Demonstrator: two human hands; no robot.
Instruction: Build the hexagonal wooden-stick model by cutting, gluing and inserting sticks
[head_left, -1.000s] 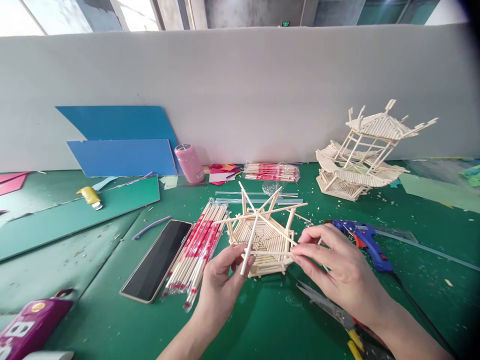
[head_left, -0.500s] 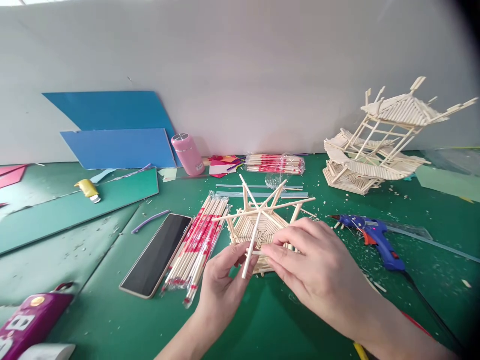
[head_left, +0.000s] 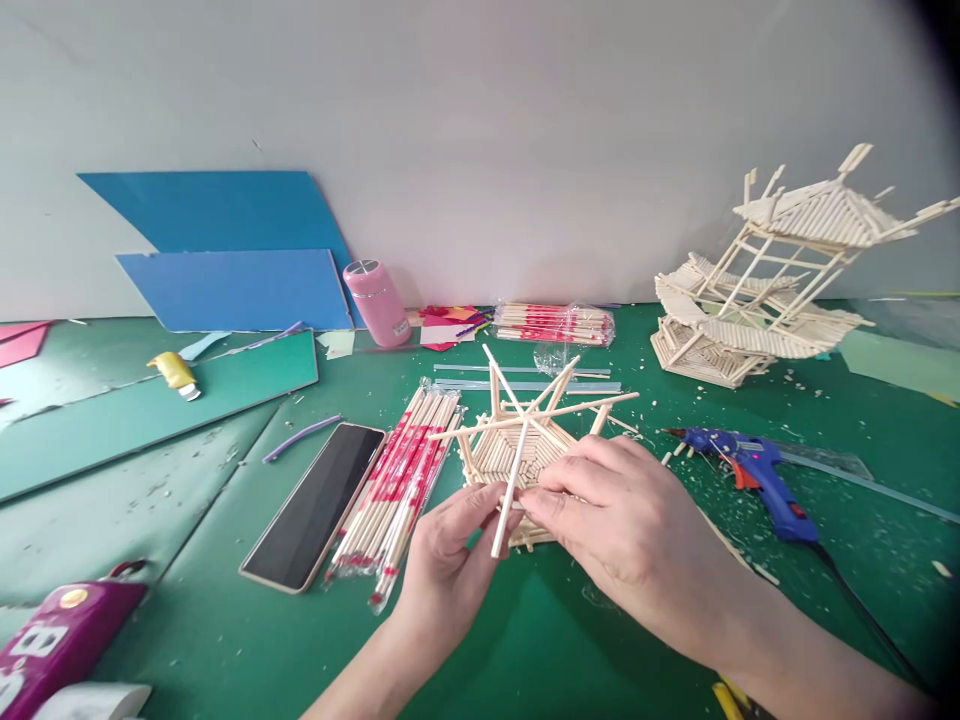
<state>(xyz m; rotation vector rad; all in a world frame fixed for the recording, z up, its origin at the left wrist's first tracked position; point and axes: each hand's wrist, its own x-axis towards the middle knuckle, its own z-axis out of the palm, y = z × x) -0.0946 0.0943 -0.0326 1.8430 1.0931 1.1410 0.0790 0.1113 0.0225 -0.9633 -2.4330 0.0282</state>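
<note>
Stick frame between both hands

A craft workshop: the green cutting-mat tabletop is littered with wood chips, bundles of wrapped bamboo sticks, a blue glue gun, coloured card sheets and a finished stick pagoda model against a plain partition wall.

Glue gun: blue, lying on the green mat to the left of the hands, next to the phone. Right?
Not quite. The blue glue gun lies on the green mat to the right of the hands, not the left, and far from the phone, which sits left of the left hand. The head view shows it.
</note>
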